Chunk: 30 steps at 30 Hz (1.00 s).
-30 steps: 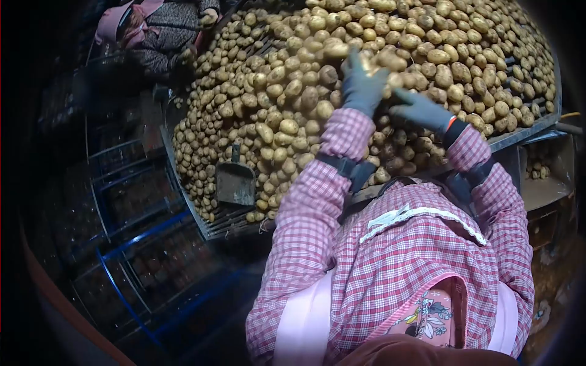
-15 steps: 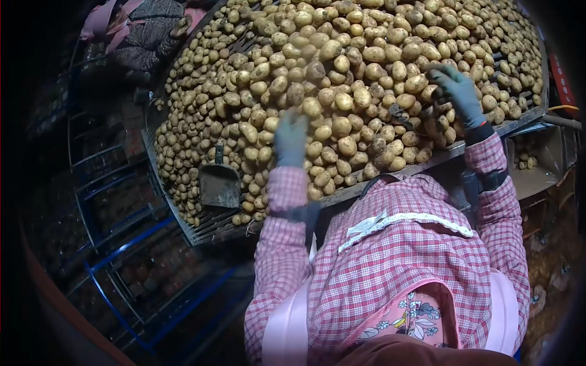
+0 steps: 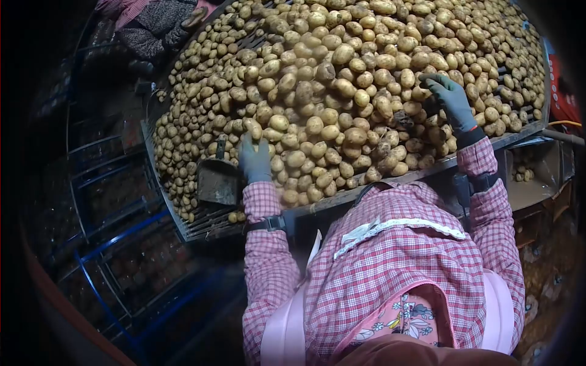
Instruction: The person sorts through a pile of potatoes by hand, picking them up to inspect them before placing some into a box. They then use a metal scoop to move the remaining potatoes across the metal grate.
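Note:
My left hand (image 3: 254, 161), in a grey-green glove, lies at the near left part of a big heap of potatoes (image 3: 329, 116). Its thumb and fingers are apart, and a potato (image 3: 252, 128) sits right at the fingertips; no firm grip on it shows. On the right side of the heap is my right hand (image 3: 452, 101), gloved too, fingers stretched to the left over the potatoes and holding nothing visible. A dark, shrivelled lump (image 3: 403, 119) lies among the potatoes to its lower left. Left of my left hand rests a metal scoop (image 3: 217, 183) with a dark handle.
The heap lies on a slatted metal sorting table (image 3: 210, 227) with a raised rim. A co-worker's sleeve (image 3: 143, 39) shows at the upper left. Blue metal frames (image 3: 119, 235) stand to the left. A box (image 3: 537, 183) holding several potatoes is at the right, below the rim.
My left hand has moved left and nearer to me, towards the scoop. My right hand has shifted slightly left, its fingers now straighter. Several potatoes in the middle have shifted.

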### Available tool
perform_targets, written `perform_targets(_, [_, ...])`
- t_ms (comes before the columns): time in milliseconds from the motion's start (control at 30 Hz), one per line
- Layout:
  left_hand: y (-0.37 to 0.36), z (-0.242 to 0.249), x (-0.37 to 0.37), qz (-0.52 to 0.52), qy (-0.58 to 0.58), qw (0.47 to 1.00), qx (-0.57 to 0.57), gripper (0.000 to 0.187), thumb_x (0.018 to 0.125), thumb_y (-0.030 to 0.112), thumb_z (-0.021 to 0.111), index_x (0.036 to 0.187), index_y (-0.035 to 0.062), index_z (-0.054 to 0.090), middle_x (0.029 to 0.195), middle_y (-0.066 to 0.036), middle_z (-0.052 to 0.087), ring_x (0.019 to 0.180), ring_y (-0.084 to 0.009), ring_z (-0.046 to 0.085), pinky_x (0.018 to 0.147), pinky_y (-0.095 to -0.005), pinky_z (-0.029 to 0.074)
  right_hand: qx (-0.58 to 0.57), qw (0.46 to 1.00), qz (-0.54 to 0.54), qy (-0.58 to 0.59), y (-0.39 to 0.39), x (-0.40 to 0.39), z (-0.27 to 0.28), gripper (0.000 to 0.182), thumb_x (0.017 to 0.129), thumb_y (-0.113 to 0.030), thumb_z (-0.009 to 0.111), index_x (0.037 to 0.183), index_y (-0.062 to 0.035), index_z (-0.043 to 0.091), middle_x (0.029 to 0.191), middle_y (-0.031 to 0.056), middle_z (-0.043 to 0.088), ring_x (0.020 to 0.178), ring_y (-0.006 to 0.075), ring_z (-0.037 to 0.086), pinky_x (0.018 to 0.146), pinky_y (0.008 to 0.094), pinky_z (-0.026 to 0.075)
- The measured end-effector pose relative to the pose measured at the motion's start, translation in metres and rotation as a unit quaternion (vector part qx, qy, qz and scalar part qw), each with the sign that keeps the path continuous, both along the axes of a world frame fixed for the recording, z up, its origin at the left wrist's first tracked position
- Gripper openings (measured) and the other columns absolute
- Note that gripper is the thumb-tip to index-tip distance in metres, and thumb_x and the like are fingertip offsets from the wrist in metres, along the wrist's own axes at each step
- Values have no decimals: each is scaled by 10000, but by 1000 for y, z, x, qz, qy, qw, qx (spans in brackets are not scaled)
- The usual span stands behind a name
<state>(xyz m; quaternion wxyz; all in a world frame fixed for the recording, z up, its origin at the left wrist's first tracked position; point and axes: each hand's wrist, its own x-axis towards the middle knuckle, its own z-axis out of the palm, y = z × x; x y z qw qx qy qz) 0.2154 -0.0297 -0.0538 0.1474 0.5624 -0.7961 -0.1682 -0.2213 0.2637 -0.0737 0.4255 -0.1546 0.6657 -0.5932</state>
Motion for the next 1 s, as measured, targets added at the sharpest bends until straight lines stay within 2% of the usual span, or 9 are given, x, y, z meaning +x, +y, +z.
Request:
perform_targets(67, [24,21,-32,-2,-159,987,-23,676,836,286,714,1413,1,506,1325,-255,564,1195,-404,565,1040,-468,458,-28,999,-15,32,-9,1,7,275,981,-219,628,1195,-62,703,960,-50,679,706,12,507,600,171,398])
perform_targets(133, [34,23,-54,-51,-141,988,-45,685,848,272,694,1435,-3,473,1296,-280,571,1167,-390,584,1012,-454,476,-41,997,-38,53,-26,-6,5,283,976,-230,629,1187,-52,694,976,-37,677,662,28,536,560,191,418])
perform_targets(333, [99,9,-175,-283,141,945,82,443,853,140,686,1269,18,593,1246,-229,594,1183,-369,577,1037,-421,467,-75,994,54,55,-123,-3,30,304,972,-236,642,1227,-77,682,959,4,704,715,84,658,627,216,511])
perform_targets(433, [58,30,-166,-252,141,954,75,513,840,86,661,1333,-12,557,1250,-216,621,1232,-310,562,1055,-409,477,-106,993,38,35,-114,13,52,313,977,-229,648,1232,-49,673,935,-2,684,716,66,634,648,201,495])
perform_targets(467, [39,18,-154,-137,294,934,149,547,858,111,676,1373,-3,534,1310,-233,577,1267,-317,546,1045,-410,492,-101,994,36,22,-104,15,54,305,981,-221,641,1217,-31,672,921,-6,672,702,58,603,634,207,488])
perform_targets(600, [14,51,-184,-6,-91,992,86,732,897,259,720,1518,103,367,1496,-256,378,1262,-392,535,1030,-419,504,-66,995,65,-34,-70,16,18,311,996,-203,620,1241,-18,664,1005,-2,691,816,49,614,705,204,507])
perform_targets(800, [33,68,-278,-100,17,979,176,837,855,265,784,1546,130,331,1542,-295,299,1369,-413,442,1099,-465,462,-88,994,43,-54,-57,27,16,308,988,-206,630,1234,-22,656,1015,2,680,733,62,615,643,210,499])
perform_targets(933, [50,24,-321,-138,9,983,119,899,829,472,777,1527,91,358,1559,-231,323,1405,-400,398,1172,-460,360,-77,994,49,-64,-50,18,27,309,989,-188,623,1239,-9,643,1005,2,669,757,60,611,648,209,512])
perform_targets(1000, [55,42,-310,-273,51,931,237,673,877,282,737,1463,79,473,1504,-216,416,1382,-361,437,1177,-416,358,-85,994,35,-61,-47,15,24,303,989,-179,619,1233,-2,642,1003,4,668,759,65,612,656,210,524])
